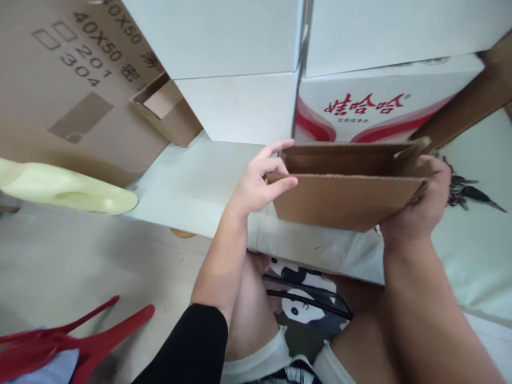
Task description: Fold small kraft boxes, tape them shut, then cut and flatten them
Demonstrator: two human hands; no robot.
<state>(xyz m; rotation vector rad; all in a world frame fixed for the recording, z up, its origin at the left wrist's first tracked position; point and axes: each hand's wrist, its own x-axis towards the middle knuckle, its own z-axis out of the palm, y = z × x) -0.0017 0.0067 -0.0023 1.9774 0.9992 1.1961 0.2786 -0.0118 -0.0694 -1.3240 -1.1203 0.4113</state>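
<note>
A brown cardboard box (340, 200), narrow and open at its top, is held up between my two hands at the front edge of the pale green table (176, 181). My left hand (262, 178) pinches the box's left end, thumb on the near wall and fingers at the far side and inside the rim. Around the right end wraps my right hand (424, 200), its palm beneath the lower corner. A small flap sticks up at that end. The inside is shaded, and its bottom cannot be seen.
White cartons (240, 106) stand along the back, one a carton with red lettering (364, 106). A smaller open cardboard box (172, 114) sits at left by a large printed carton (80, 106). Dark metal pieces (466, 189) lie at right. A red stool (92, 341) stands lower left.
</note>
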